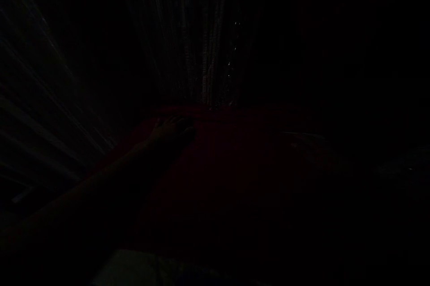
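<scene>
The view is very dark. A dark red cloth point(228, 156) is spread out in front of me. My left hand point(173, 127) rests flat near the cloth's far left part, fingers spread, with nothing visible in it. On the right, a faint shape that looks like my right hand point(314, 149) is over or on the cloth. A thin pale line point(302, 133) shows along its upper edge; whether it is a held object or just a glint, I cannot make out. The right fingers are lost in the dark.
Beyond the cloth hang dim vertical strands or folds point(206, 53) with small glints. Pale slanted stripes point(43, 138) run along the left side. A pale greenish patch point(129, 268) lies at the bottom, close to me. The far right is black.
</scene>
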`<state>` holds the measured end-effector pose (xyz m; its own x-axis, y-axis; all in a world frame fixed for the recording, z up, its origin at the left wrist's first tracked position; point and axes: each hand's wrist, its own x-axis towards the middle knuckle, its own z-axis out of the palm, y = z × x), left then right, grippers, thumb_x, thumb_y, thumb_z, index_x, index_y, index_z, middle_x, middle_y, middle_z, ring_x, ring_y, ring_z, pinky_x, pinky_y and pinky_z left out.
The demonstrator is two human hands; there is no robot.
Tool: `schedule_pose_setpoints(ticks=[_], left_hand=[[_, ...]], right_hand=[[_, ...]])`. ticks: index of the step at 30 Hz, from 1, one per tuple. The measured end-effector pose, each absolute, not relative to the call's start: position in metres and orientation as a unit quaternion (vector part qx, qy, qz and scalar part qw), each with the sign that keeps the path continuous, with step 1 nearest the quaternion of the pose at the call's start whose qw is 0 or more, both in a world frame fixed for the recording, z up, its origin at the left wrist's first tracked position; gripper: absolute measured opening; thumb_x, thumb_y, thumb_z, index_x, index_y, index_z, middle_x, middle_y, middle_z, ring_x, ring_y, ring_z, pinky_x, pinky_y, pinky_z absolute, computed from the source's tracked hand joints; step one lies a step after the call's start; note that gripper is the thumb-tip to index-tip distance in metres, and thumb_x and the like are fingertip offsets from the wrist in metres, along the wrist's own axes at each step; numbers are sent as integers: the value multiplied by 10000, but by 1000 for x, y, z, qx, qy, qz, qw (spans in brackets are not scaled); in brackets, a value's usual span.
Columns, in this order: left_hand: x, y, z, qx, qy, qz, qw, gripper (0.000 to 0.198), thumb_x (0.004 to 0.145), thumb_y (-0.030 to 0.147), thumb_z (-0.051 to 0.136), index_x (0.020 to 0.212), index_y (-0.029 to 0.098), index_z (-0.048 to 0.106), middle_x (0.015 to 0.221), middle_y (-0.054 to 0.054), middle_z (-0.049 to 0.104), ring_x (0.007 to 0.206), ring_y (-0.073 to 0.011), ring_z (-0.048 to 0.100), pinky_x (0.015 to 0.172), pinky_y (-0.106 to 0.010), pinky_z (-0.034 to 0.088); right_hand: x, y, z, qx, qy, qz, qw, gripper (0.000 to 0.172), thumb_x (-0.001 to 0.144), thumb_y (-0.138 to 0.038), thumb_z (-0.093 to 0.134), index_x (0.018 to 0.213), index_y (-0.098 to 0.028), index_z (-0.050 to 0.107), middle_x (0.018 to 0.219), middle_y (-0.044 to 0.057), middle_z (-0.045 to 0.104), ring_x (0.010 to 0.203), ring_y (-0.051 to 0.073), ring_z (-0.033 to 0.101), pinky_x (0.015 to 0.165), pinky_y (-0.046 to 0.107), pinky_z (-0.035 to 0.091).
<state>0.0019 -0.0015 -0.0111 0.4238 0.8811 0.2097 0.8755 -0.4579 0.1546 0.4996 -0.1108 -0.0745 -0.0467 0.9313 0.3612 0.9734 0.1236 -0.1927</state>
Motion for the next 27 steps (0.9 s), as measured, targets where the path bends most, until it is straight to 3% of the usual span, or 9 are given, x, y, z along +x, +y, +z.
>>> schedule_pose_setpoints(ticks=[7,11,20,27], left_hand=[[4,-4,-11,846,516,135,14,541,1091,498,421,1565,261,530,1687,-108,438,1556,-396,362,1258,-743,164],[3,-4,-12,844,516,148,10,507,1090,498,419,1525,284,567,1660,-93,478,1533,-362,405,1276,-663,196],[3,1,-14,839,526,138,11,496,1103,503,404,1537,310,547,1686,-84,441,1547,-351,374,1268,-688,173],[2,2,-13,840,527,130,20,533,1083,569,380,1541,351,544,1684,-62,447,1575,-351,352,1280,-680,164]], right_hand=[[501,-110,-75,-661,-718,-47,213,659,1037,-685,373,1492,-266,599,1499,43,580,1371,302,573,1225,562,444],[499,-112,-72,-669,-714,-53,198,671,1041,-702,345,1504,-287,598,1493,62,583,1362,317,581,1205,580,457],[504,-109,-79,-665,-713,-58,214,675,1033,-696,369,1465,-240,618,1471,65,599,1344,309,589,1207,557,460],[499,-113,-71,-665,-719,-62,192,659,1040,-705,349,1498,-300,598,1490,56,585,1373,316,574,1215,577,452]])
